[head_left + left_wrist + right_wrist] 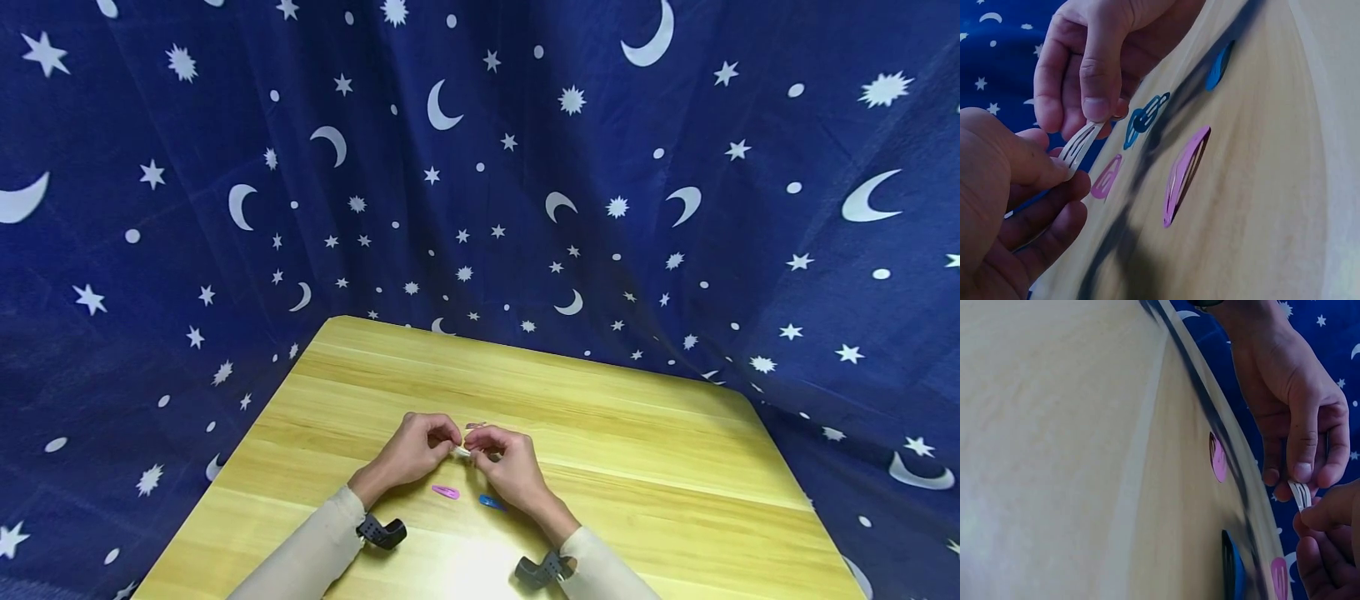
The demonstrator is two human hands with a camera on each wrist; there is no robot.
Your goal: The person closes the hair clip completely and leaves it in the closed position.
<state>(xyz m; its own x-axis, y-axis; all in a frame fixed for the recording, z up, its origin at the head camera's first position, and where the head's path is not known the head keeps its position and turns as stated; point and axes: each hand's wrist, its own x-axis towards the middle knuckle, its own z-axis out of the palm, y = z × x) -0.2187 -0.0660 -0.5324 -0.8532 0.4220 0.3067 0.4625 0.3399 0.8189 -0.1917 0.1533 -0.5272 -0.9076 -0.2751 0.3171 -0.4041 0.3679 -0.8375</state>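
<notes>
A white snap hair clip (1079, 149) is held between both hands above the table. My left hand (415, 448) pinches one end between thumb and fingertips; my right hand (513, 467) pinches the other end. In the right wrist view, the white clip (1300, 495) bridges the two sets of fingertips. On the wood below lie a pink-purple hair clip (446, 492) and a blue hair clip (492, 502), nearer the body than the hands. Another pink clip (1107, 177) and a teal clip shape (1144, 119) lie beyond; the right hand mostly covers the teal one in the head view.
The wooden table (637, 492) stretches out on both sides of the hands. A dark blue curtain (510, 167) with moons and stars hangs behind and beside it. Black camera mounts (382, 532) sit on both wrists.
</notes>
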